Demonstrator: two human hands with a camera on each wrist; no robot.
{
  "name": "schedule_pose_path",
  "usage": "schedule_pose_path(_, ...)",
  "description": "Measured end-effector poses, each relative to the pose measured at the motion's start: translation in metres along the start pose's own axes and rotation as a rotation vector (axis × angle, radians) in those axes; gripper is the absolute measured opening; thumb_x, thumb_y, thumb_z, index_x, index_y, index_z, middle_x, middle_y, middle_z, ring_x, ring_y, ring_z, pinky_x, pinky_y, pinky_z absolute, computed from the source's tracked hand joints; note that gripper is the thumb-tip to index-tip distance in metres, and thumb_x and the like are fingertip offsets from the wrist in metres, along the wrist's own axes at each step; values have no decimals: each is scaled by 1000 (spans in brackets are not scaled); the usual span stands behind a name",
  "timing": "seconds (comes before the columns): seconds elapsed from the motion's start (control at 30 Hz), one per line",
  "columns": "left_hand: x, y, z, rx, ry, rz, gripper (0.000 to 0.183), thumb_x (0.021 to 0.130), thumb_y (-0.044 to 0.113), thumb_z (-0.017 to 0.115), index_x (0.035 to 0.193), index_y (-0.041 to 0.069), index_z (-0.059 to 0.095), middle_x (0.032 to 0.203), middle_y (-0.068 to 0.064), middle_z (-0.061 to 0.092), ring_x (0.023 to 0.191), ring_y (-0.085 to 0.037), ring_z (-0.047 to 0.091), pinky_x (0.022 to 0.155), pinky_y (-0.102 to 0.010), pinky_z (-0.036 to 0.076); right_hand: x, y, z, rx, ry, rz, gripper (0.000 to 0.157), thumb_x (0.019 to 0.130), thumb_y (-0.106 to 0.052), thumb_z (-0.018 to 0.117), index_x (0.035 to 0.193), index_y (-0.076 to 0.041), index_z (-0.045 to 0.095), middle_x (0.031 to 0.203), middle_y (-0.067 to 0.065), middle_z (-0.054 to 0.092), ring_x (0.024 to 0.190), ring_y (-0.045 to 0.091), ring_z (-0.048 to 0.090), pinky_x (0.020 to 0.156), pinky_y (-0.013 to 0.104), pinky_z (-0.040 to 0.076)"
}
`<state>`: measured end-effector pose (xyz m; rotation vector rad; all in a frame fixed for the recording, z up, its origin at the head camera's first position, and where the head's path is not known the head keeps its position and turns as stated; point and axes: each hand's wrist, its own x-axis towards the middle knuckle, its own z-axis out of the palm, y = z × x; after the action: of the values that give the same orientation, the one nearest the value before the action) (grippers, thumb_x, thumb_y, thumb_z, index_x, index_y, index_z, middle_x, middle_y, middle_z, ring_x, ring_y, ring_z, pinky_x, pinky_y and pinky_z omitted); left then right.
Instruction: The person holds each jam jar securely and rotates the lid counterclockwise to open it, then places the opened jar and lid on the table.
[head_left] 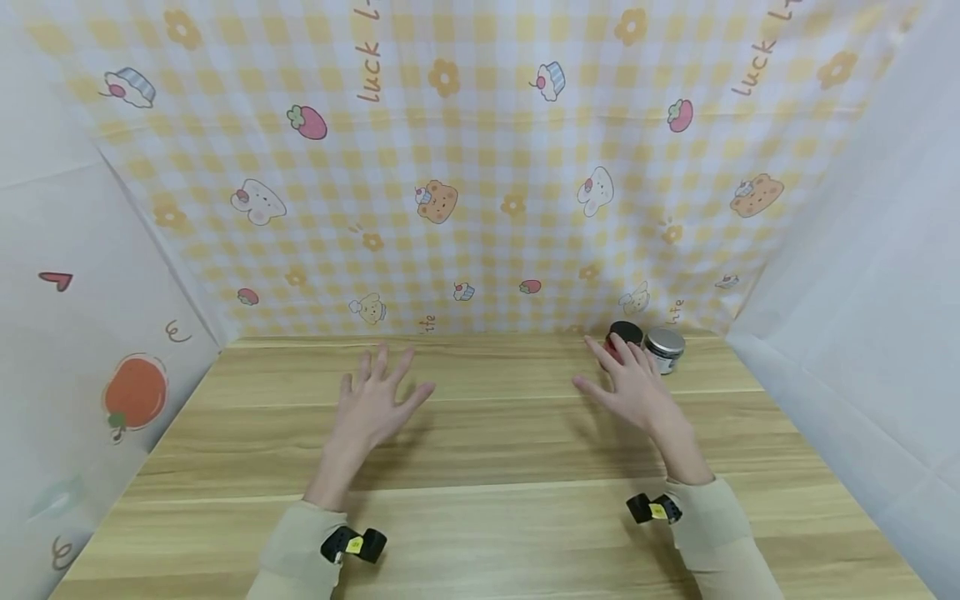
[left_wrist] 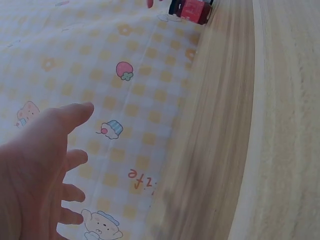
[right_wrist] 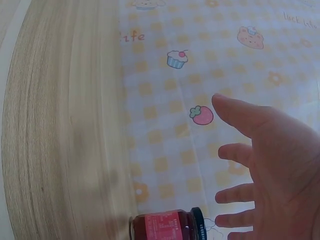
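Both hands hover over the wooden table with fingers spread and nothing held. My left hand [head_left: 372, 408] is over the left half; in the left wrist view its fingers [left_wrist: 76, 116] are apart from any object. My right hand [head_left: 637, 392] is in front of two jars at the back right, partly hiding one. That one is a jar with a black lid and red label [right_wrist: 162, 226], standing near the right fingers in the right wrist view. Beside it stands a jar with a silver-grey lid [head_left: 665, 348]. The red-labelled jar also shows at the top of the left wrist view.
A yellow checked cloth [head_left: 480, 150] with cartoon prints hangs behind the wooden table [head_left: 495, 450]. White sheets [head_left: 862, 333] close off the sides. Each sleeve carries a black wrist camera [head_left: 354, 544].
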<state>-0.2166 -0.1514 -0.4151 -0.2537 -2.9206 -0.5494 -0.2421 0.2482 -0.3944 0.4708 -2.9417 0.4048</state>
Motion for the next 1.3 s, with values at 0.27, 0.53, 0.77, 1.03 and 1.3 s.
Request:
schedule_pose_path(0.27,5,7,2,-14,1,7,82,97,73,37,161,23,27,165,-22,13,150,-47,10,112,-72,15,2,4,-1,-5,11,-12,79,99,-60,51,160,-14,29,159,33,22,142,56,23,116,64,15)
schedule_pose_path(0.53,11,14,7,-37,-6,17,84,96,74,36,161,22,25,164,-24,13,150,-46,13,113,-70,16,4,8,-1,15,32,4,79,99,-61,52,160,-16,30,157,34,24,137,61,27,113,68,21)
schedule_pose_path(0.77,14,19,10,-65,2,28,84,96,74,38,160,19,29,163,-24,18,149,-46,15,115,-67,17,8,12,-1,36,36,36,78,99,-60,51,160,-16,29,156,35,25,134,63,29,107,72,27)
schedule_pose_path(1.03,17,28,10,-102,-19,37,86,97,73,38,161,16,27,161,-28,21,147,-48,22,115,-66,17,14,16,-3,26,82,87,74,99,-56,55,158,-17,34,145,37,37,122,56,48,87,68,46)
schedule_pose_path(1.3,23,37,15,-143,-41,23,86,97,72,38,160,15,28,160,-28,23,146,-49,24,115,-66,18,19,24,-7,-2,68,133,78,100,-60,48,157,-9,32,134,39,39,105,53,57,77,64,50)
